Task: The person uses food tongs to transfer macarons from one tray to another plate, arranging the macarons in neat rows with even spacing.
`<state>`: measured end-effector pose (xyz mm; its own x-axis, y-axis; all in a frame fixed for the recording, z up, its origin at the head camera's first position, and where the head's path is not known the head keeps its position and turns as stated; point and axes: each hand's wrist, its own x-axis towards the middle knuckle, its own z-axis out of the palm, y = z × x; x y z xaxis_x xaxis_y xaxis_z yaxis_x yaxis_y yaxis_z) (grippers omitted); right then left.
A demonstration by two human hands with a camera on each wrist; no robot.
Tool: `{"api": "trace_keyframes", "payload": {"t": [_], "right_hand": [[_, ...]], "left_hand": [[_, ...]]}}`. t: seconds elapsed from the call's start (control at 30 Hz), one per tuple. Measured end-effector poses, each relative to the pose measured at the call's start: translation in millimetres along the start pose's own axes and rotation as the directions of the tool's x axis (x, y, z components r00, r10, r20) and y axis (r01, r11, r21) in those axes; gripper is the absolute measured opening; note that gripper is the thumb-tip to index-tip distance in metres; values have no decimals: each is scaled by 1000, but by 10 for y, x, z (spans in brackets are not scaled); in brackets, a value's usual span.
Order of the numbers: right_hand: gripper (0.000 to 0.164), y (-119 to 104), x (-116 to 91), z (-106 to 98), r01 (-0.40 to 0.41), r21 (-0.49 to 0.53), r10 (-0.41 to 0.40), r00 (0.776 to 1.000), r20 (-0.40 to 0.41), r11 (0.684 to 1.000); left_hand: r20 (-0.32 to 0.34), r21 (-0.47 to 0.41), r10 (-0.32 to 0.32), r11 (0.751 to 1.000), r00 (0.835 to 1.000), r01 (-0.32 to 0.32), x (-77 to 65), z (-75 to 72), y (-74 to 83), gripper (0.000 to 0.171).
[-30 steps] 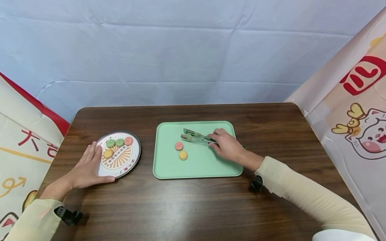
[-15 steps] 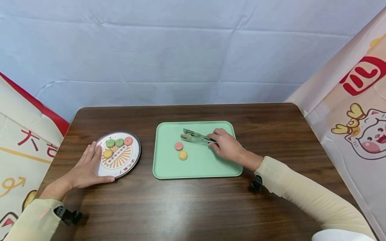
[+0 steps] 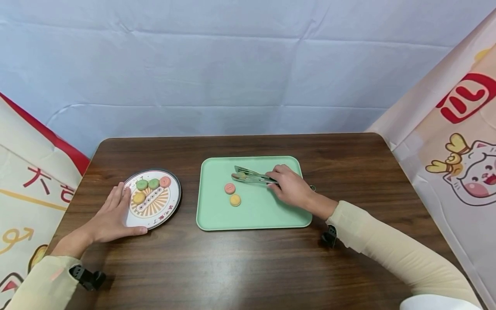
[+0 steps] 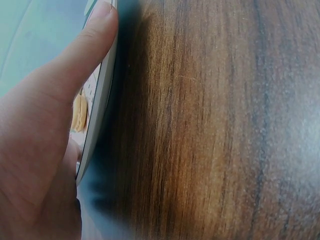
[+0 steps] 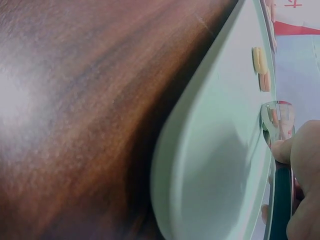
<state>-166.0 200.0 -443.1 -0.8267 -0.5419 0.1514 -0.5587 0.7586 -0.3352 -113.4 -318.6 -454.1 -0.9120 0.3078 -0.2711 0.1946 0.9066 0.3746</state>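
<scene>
My right hand [image 3: 288,185] grips a pair of metal tongs [image 3: 255,178] low over the green tray [image 3: 267,215]. A small yellow-green round piece [image 3: 242,175] shows between the tong tips. In front of the tongs lie a pink macaron [image 3: 230,188] and a yellow macaron [image 3: 235,199]. On the left, my left hand [image 3: 110,217] rests against the rim of a round white plate [image 3: 160,215], fingers straight and thumb spread along its near edge. The plate bears two green macarons [image 3: 141,184], a pink macaron [image 3: 165,181] and a yellow macaron [image 3: 138,197].
The dark wooden table [image 3: 221,267] extends in front of the tray and between tray and plate. A pale cloth [image 3: 232,77] hangs behind the table's far edge. Printed cloths [image 3: 461,155] hang at both sides.
The tong tips have shifted very slightly to the left, and the yellow-green piece between them now shows more clearly. My left hand, the plate and the other macarons stay in place.
</scene>
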Motion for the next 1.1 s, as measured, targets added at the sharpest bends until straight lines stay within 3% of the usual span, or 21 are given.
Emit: {"api": "trace_keyframes", "payload": {"t": [1.1], "right_hand": [[32,-17,60,-92,29,-29,-28,1000,7,999]], "left_hand": [[-3,4,-3,1000,1000,3,10,17,-23,139]]}}
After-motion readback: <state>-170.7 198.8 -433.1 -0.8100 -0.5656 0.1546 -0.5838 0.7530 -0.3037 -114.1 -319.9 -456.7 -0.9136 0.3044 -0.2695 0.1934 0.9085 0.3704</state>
